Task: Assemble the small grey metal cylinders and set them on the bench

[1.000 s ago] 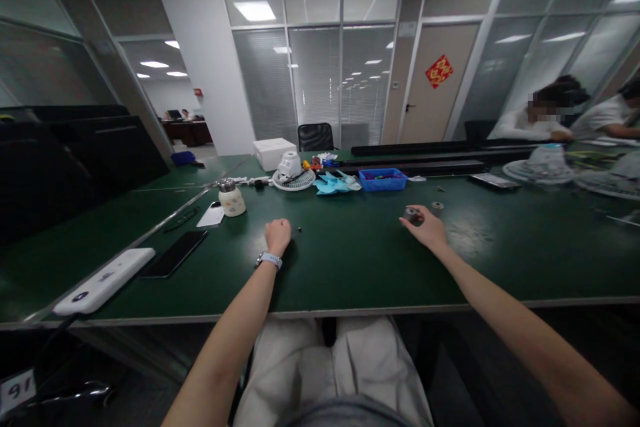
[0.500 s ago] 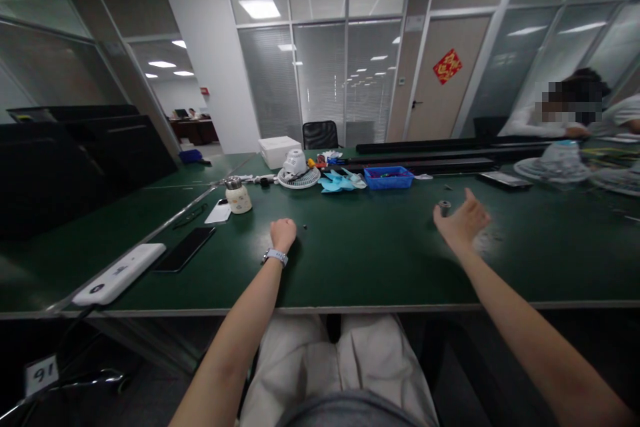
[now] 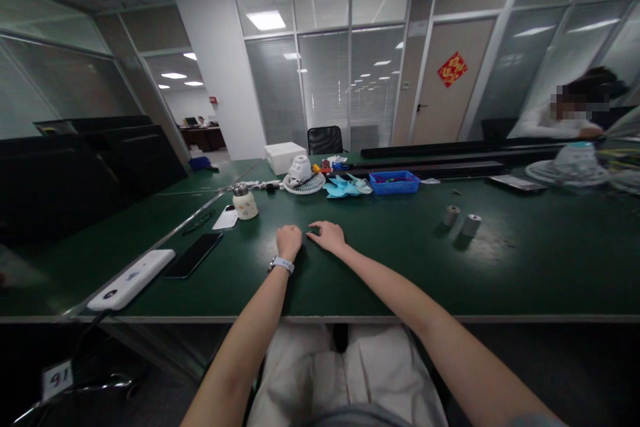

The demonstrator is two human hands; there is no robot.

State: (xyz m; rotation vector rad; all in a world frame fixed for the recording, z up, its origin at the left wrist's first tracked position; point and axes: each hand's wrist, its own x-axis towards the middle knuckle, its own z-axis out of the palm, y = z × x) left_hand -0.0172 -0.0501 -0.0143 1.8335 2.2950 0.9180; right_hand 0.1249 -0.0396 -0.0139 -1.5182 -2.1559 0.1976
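Note:
My left hand (image 3: 289,241) rests on the green table (image 3: 380,280) as a closed fist, a watch (image 3: 281,265) on its wrist. Whatever its fingers may hold is hidden. Just to its right, my right hand (image 3: 328,237) reaches in with thumb and forefinger curved apart. A tiny dark speck shows by the thumb tip, too small to name. Two short grey metal cylinders (image 3: 471,225) stand upright on the right part of the table, away from both hands.
Toward the back are a white fan part (image 3: 301,177), light-blue fan blades (image 3: 341,187), a blue bin (image 3: 395,183) and a white box (image 3: 285,157). A bottle (image 3: 245,203), black phone (image 3: 194,256) and white power strip (image 3: 131,280) lie left. Another person (image 3: 555,121) sits far right.
My right hand has swung left from beside the cylinders to near my left fist, leaving both cylinders standing in plain view. My left hand stays closed in about the same place.

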